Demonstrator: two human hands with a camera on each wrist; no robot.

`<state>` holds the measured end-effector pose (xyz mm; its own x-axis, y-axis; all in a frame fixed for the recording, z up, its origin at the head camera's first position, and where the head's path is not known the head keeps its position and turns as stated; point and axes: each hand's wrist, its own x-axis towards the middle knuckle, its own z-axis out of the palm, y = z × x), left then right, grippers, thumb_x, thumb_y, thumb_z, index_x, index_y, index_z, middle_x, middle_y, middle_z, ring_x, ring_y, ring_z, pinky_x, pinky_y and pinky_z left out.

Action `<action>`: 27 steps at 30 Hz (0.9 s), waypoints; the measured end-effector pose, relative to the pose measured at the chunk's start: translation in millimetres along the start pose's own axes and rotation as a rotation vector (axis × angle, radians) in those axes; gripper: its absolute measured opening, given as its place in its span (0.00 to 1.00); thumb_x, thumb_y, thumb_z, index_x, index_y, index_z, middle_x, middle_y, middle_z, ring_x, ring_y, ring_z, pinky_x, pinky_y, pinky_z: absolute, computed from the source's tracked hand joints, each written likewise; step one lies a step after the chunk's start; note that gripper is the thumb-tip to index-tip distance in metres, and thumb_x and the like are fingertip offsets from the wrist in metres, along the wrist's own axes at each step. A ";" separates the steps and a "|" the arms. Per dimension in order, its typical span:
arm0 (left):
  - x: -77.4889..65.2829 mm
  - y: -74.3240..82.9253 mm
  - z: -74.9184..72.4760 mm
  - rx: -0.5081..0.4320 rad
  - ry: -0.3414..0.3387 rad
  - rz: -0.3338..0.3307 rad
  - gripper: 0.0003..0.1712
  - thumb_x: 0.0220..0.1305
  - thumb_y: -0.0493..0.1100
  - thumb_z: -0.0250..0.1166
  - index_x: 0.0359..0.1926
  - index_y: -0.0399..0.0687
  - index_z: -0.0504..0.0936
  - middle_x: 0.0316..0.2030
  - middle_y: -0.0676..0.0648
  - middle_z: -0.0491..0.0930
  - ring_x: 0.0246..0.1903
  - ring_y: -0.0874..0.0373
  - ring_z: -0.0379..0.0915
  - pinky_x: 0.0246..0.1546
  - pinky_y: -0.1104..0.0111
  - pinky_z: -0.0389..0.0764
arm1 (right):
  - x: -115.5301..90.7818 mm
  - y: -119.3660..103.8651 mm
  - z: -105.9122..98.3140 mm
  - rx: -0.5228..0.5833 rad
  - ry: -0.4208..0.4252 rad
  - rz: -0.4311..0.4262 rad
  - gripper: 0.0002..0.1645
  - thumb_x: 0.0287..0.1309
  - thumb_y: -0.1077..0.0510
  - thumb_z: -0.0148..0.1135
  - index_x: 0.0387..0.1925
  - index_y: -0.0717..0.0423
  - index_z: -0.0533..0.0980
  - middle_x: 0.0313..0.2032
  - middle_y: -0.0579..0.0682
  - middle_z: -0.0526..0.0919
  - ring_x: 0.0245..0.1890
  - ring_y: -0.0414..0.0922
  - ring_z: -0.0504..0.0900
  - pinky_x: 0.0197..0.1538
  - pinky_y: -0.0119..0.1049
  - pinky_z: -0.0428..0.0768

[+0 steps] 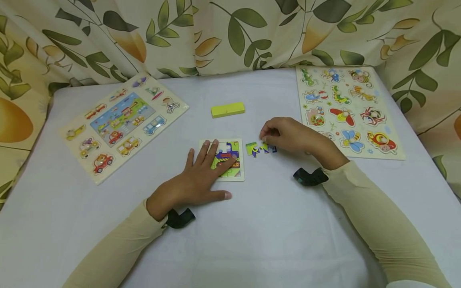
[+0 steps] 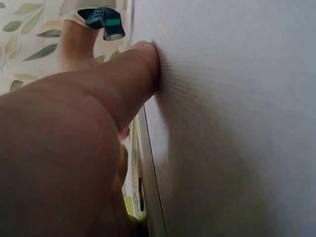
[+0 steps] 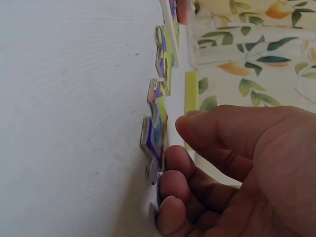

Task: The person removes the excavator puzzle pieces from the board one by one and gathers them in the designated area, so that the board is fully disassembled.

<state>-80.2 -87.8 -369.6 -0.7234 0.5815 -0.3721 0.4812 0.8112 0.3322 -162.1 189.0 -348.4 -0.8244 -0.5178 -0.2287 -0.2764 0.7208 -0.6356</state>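
Note:
A small square jigsaw board (image 1: 242,153) with a purple and green picture lies on the cloth. My left hand (image 1: 197,176) rests on it with spread, straight fingers; its thumb (image 2: 140,66) lies on the cloth beside the board edge (image 2: 152,182). Just right of the board are loose jigsaw pieces (image 1: 251,149), coloured green, yellow and purple. Over their right end is my right hand (image 1: 288,134), fingers bent. In the right wrist view its fingertips (image 3: 178,160) are beside a piece (image 3: 156,133), and the thumb stands apart with nothing visible between.
A yellow-green block (image 1: 228,110) lies behind the board. To the left is a vehicle peg puzzle (image 1: 84,126); to the right, an insect peg puzzle (image 1: 390,120), partly behind my right hand. A leaf-patterned curtain (image 1: 216,24) hangs along the table's back edge.

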 end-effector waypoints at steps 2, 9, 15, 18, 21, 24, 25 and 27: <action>-0.1 -0.2 -0.1 0.006 -0.009 0.002 0.53 0.58 0.73 0.59 0.76 0.71 0.42 0.74 0.41 0.17 0.70 0.45 0.07 0.63 0.40 0.22 | 0.9 -1.1 -0.5 0.006 -0.005 0.007 0.05 0.66 0.61 0.59 0.38 0.57 0.80 0.34 0.50 0.79 0.35 0.47 0.72 0.38 0.41 0.70; 0.2 -0.2 -0.3 0.010 -0.024 0.007 0.51 0.59 0.72 0.58 0.76 0.71 0.42 0.73 0.41 0.16 0.69 0.44 0.06 0.62 0.38 0.23 | 4.0 -5.0 -2.3 0.019 -0.009 0.031 0.08 0.68 0.59 0.57 0.40 0.57 0.80 0.33 0.49 0.80 0.35 0.47 0.72 0.38 0.41 0.69; 0.0 -0.5 -1.4 0.005 -0.040 0.011 0.47 0.61 0.72 0.56 0.76 0.73 0.48 0.73 0.41 0.16 0.70 0.44 0.07 0.63 0.38 0.24 | 8.3 -10.6 0.7 0.055 0.025 -0.017 0.09 0.68 0.59 0.56 0.42 0.59 0.81 0.34 0.50 0.81 0.34 0.46 0.72 0.39 0.41 0.69; 0.1 -0.3 -2.4 0.005 -0.041 0.013 0.47 0.61 0.72 0.56 0.76 0.73 0.49 0.73 0.41 0.17 0.70 0.44 0.07 0.63 0.38 0.25 | 11.5 -13.4 3.2 0.053 0.040 -0.044 0.09 0.68 0.60 0.58 0.43 0.59 0.81 0.35 0.50 0.81 0.34 0.46 0.72 0.39 0.40 0.70; -0.4 -0.1 -3.4 0.005 -0.043 0.014 0.47 0.61 0.72 0.56 0.76 0.73 0.48 0.73 0.41 0.17 0.70 0.43 0.07 0.63 0.38 0.24 | 14.7 -17.2 5.5 0.045 0.043 -0.067 0.09 0.66 0.61 0.59 0.43 0.59 0.82 0.37 0.49 0.82 0.36 0.45 0.74 0.41 0.40 0.72; -1.3 -0.1 -4.1 0.000 -0.044 0.017 0.47 0.61 0.72 0.56 0.76 0.73 0.48 0.73 0.41 0.16 0.70 0.43 0.07 0.63 0.38 0.24 | 16.9 -21.3 7.7 0.040 0.040 -0.085 0.09 0.65 0.63 0.60 0.44 0.60 0.82 0.39 0.49 0.83 0.37 0.45 0.75 0.42 0.40 0.74; -1.6 -0.2 -4.3 -0.002 -0.044 0.017 0.47 0.61 0.72 0.56 0.76 0.73 0.48 0.73 0.41 0.16 0.70 0.44 0.07 0.63 0.38 0.24 | 17.8 -22.4 8.6 0.037 0.040 -0.093 0.10 0.64 0.63 0.60 0.44 0.60 0.82 0.40 0.49 0.83 0.37 0.45 0.75 0.43 0.40 0.74; -2.1 -0.2 -4.6 -0.008 -0.041 0.020 0.46 0.61 0.71 0.56 0.76 0.73 0.48 0.73 0.41 0.16 0.70 0.44 0.07 0.63 0.38 0.24 | 19.3 -24.4 10.3 0.034 0.037 -0.108 0.10 0.64 0.64 0.60 0.45 0.60 0.82 0.41 0.50 0.83 0.38 0.45 0.76 0.43 0.40 0.75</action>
<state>-81.0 -89.4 -364.9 -0.6927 0.5996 -0.4008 0.4911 0.7992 0.3466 -166.2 156.7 -344.9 -0.8083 -0.5741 -0.1307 -0.3485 0.6454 -0.6797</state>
